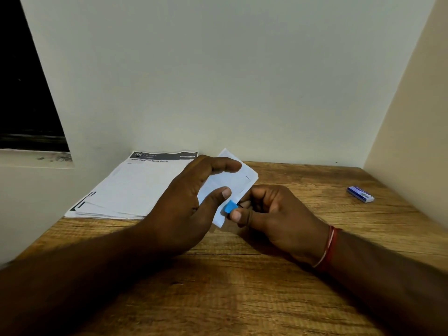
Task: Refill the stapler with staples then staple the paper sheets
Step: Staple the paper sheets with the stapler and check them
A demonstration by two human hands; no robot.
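Stapler (229,206), blue, sits in your right hand (274,214) just above the table (242,287), near its middle. Only one blue end shows past your curled fingers and thumb, which are clamped round the rest, so you cannot tell from here whether it is loaded. That blue end meets the near edge of the sheets (232,180), a small white bundle tilted up off the wood. Your left hand (186,204) holds this bundle, with the thumb pressed on its front face and the fingers curved over its top edge. The two hands are just beside each other, almost touching at the thumbs. A red thread (327,248) circles your right wrist. Well apart to the right, a box (360,194) in blue and white lies flat on the table; its contents are hidden. At the back left, a stack (135,187) of printed pages rests flat, its far edge against the wall (218,81), with the lower pages fanned out at the near corner. A dark window (24,93) opens on the left.
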